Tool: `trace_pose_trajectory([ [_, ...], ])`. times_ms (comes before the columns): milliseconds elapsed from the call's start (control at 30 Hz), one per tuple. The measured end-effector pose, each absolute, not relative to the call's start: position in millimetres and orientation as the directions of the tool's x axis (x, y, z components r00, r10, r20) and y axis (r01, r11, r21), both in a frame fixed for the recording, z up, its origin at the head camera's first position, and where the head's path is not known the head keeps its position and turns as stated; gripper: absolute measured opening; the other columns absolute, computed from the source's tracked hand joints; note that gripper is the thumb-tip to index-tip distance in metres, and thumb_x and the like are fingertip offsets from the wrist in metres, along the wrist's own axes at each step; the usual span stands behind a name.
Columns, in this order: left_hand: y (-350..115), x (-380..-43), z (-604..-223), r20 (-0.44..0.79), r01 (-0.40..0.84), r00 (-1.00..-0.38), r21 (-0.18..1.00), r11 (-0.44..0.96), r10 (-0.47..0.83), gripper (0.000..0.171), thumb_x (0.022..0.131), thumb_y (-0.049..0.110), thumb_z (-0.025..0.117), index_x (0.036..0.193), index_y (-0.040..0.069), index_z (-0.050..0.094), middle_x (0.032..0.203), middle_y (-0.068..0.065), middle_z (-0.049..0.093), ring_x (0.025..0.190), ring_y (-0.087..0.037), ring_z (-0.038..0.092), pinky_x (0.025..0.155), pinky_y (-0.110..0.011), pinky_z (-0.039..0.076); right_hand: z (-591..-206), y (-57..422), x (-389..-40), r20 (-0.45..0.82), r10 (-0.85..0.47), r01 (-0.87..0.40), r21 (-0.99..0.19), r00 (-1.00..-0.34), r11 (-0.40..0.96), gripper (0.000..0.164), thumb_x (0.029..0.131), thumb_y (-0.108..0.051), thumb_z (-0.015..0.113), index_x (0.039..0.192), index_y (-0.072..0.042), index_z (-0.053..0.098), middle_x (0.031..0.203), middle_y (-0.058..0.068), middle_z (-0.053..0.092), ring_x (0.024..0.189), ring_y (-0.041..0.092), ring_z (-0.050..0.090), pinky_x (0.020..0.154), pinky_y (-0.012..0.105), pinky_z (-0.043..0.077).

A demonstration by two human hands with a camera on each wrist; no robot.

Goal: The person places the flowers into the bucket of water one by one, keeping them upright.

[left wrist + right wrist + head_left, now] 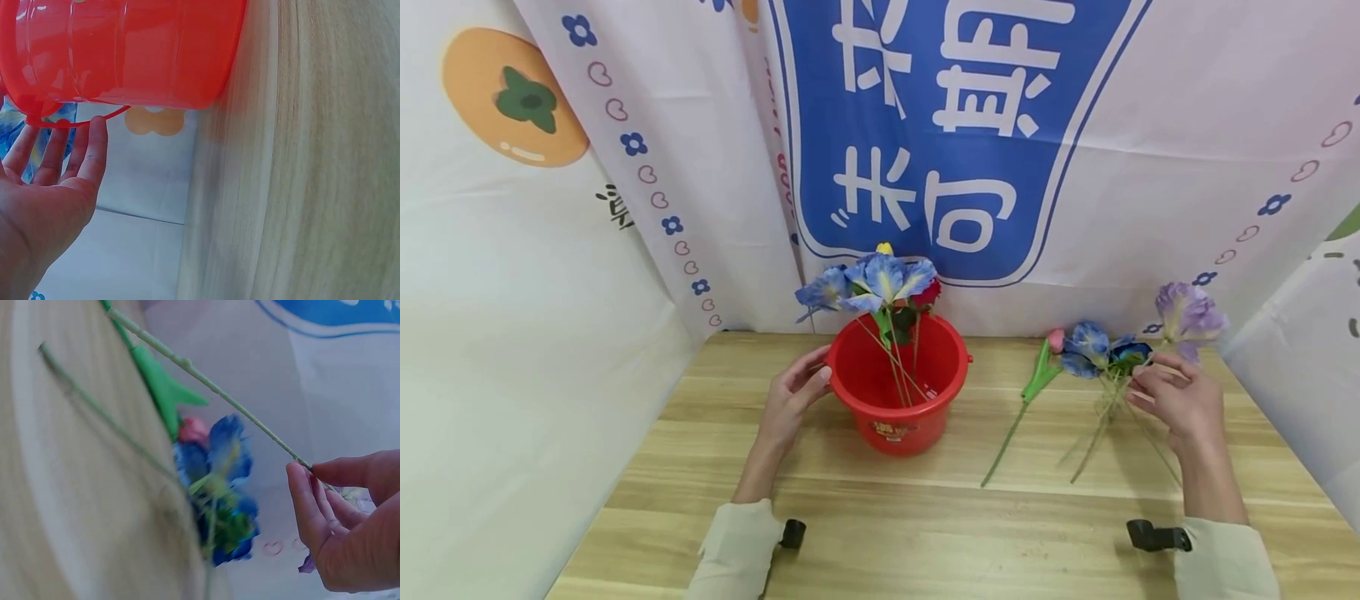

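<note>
A red bucket point(901, 435) stands on the table, holding blue flowers point(883, 279), a red flower point(928, 293) and a yellow bloom point(884, 248). My left hand point(790, 396) touches the bucket's left side at the rim. In the left wrist view its fingers reach out, nearly straight, against the thin red handle point(81, 124). With my right hand point(1186, 400) I pinch the stem point(225, 397) of a purple flower point(1189, 315) between thumb and fingertips, raised above the table. The bloom is mostly out of the right wrist view.
Right of the bucket, a pink tulip point(1056, 340) with a green stem lies on the wooden table point(925, 533). Beside it are a light blue flower point(1086, 346) and a darker blue flower point(1131, 354), close to my right hand. Printed cloth point(722, 167) hangs behind the table.
</note>
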State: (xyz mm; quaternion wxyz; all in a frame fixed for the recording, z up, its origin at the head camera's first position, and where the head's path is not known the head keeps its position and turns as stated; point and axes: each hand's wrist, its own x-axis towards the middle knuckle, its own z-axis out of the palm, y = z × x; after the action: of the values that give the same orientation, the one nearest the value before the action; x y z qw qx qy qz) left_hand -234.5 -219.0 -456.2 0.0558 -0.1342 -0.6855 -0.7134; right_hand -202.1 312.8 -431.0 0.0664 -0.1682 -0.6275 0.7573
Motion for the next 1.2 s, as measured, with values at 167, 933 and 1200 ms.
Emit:
trace_pose_trajectory([
  [167,-219.0,-234.4,-456.9,0.266,0.263,-0.958,0.964,-0.049,0.105,0.047,0.107,0.008,0.062,0.152,-0.005,0.054,0.149,-0.031,0.057,0.116,-0.008,0.07,0.095,-0.026,0.065,-416.2,304.1,-195.4,-0.077,0.305,0.023,-0.984,-0.949,-0.174,0.033,0.1,0.001,0.071,0.121,-0.021,0.058,0.086,-0.011,0.076,0.073,0.008,0.077,0.068,0.025,0.067],
  [933,-216.2,-235.2,-455.0,0.274,0.267,-0.953,0.961,-0.07,0.13,0.047,0.108,0.01,0.062,0.152,-0.004,0.055,0.151,-0.031,0.058,0.128,-0.029,0.069,0.096,-0.028,0.065,-360.4,234.1,-196.8,0.182,0.271,-0.229,-0.961,-0.945,-0.153,0.035,0.094,0.006,0.077,0.121,-0.015,0.07,0.091,-0.004,0.078,0.078,0.009,0.078,0.069,0.026,0.067],
  [1200,-217.8,-233.5,-455.2,0.267,0.26,-0.957,0.963,-0.072,0.115,0.047,0.107,0.008,0.062,0.152,-0.005,0.054,0.152,-0.032,0.056,0.123,-0.02,0.071,0.096,-0.028,0.065,-340.6,203.9,-205.5,0.221,0.219,-0.25,-0.962,-0.95,-0.112,0.036,0.095,0.008,0.075,0.123,-0.012,0.068,0.093,-0.003,0.076,0.075,0.008,0.078,0.069,0.025,0.067],
])
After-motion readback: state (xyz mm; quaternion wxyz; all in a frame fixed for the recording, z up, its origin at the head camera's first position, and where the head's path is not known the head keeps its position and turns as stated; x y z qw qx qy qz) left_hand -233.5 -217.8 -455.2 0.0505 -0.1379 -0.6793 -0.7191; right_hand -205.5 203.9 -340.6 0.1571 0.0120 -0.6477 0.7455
